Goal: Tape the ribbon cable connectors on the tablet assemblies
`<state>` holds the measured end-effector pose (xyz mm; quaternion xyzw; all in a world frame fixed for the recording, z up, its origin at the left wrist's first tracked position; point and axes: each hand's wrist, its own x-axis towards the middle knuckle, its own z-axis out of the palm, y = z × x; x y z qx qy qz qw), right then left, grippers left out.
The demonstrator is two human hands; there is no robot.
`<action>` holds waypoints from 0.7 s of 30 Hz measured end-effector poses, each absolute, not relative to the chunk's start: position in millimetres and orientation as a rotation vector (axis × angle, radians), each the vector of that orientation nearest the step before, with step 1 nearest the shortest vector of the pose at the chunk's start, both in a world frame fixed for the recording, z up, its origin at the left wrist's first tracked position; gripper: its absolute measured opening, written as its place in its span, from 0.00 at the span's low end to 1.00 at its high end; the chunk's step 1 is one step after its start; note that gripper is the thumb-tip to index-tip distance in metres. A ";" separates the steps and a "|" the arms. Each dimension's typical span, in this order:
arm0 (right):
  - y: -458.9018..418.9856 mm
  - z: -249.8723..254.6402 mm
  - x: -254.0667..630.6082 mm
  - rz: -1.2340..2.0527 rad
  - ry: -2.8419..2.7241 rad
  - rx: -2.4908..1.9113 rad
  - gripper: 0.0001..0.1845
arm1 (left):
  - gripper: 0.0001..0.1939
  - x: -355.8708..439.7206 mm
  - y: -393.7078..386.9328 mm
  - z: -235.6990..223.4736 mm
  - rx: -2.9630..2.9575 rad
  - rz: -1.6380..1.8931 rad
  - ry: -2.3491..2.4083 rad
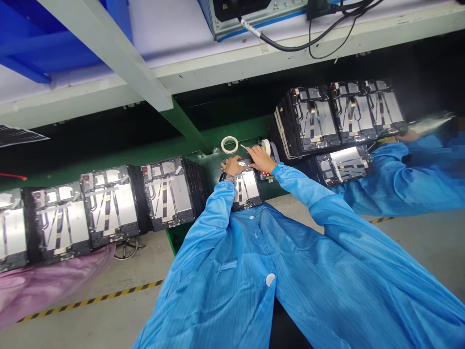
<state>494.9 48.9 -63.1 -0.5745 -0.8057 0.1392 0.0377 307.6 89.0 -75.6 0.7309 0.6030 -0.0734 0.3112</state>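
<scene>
Black-framed rectangular tablet panel [247, 190] with a silver metal back lies on the green tabletop [189, 143], its long axis pointing toward the person. Left hand [232, 166] lies curled over its far end, right hand [258, 159] spread just beyond, nearer the upright cream tape roll [266, 147]. Whether either grip holds anything, I cannot tell.
</scene>
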 end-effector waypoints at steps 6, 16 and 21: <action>49.4 -64.2 493.8 0.442 -2.471 -1.765 0.49 | 0.33 306.2 88.0 -74.7 1.926 -0.191 1.581; 51.4 -58.7 485.7 0.474 -2.466 -1.793 0.49 | 0.32 305.6 92.1 -81.2 1.897 -0.196 1.581; 57.6 -53.3 493.4 0.561 -2.295 -1.790 0.43 | 0.31 305.6 92.5 -80.7 1.898 -0.185 1.585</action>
